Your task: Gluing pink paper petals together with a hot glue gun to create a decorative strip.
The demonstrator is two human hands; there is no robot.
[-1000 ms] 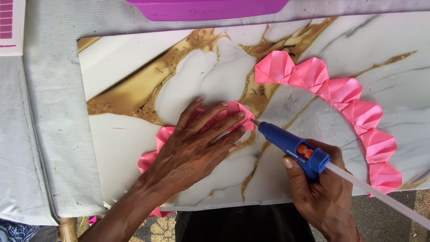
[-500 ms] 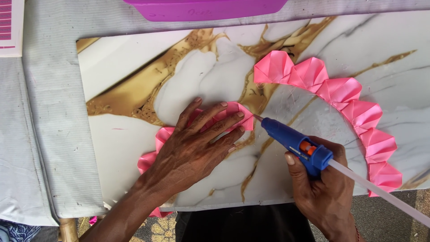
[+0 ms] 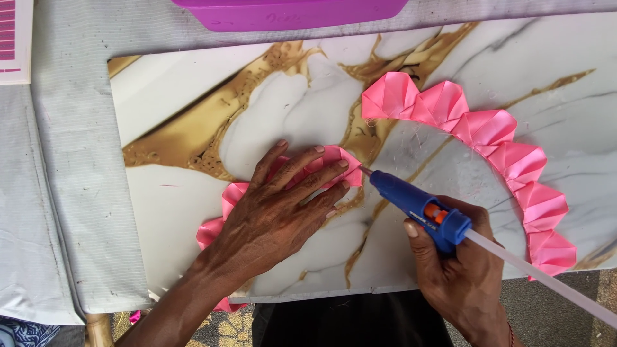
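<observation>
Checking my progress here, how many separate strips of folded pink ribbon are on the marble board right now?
2. One long pink ribbon strip arcs along the board's right side; a shorter pink strip lies under the left hand, so part of it is hidden.

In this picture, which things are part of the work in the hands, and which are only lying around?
In use:
- left hand, pressed flat on the pink folded ribbon
- right hand, holding the blue glue gun with its tip at the ribbon
- marble board under them

Lying about:
- purple tray at the top edge
- paper sheet at top left
- grey cloth
</observation>
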